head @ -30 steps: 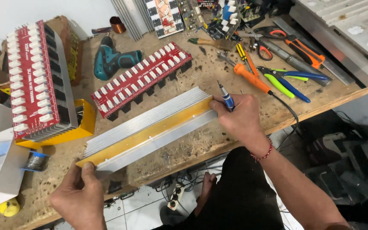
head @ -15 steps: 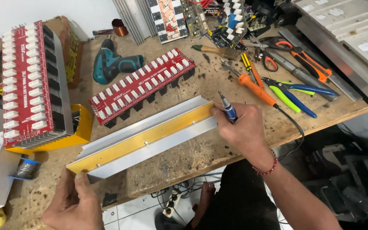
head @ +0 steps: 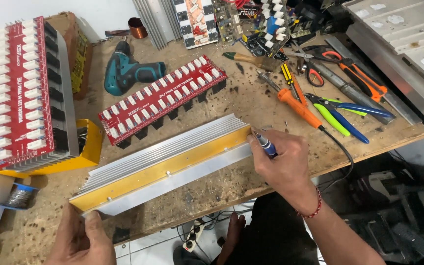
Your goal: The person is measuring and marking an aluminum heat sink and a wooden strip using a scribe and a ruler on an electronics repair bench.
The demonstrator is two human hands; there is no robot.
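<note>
A long finned aluminium heatsink (head: 172, 157) with a yellow strip along its front lies slantwise on the wooden bench. My left hand (head: 82, 240) steadies its near-left end, thumb on the metal edge. At the right end my right hand (head: 283, 159) is closed around a small blue-handled screwdriver (head: 265, 144), its tip against the end of the heatsink. A red bracelet sits on that wrist.
A red circuit board (head: 165, 98) with rows of white parts lies behind the heatsink, a second one (head: 23, 93) on a yellow frame at left. A teal drill (head: 128, 71), pliers (head: 342, 113), an orange-handled tool (head: 298, 105) and more boards crowd the back.
The view has shifted left and closer. Both hands stay on the ends of the heatsink, and the screwdriver tip has tilted down towards its right end.
</note>
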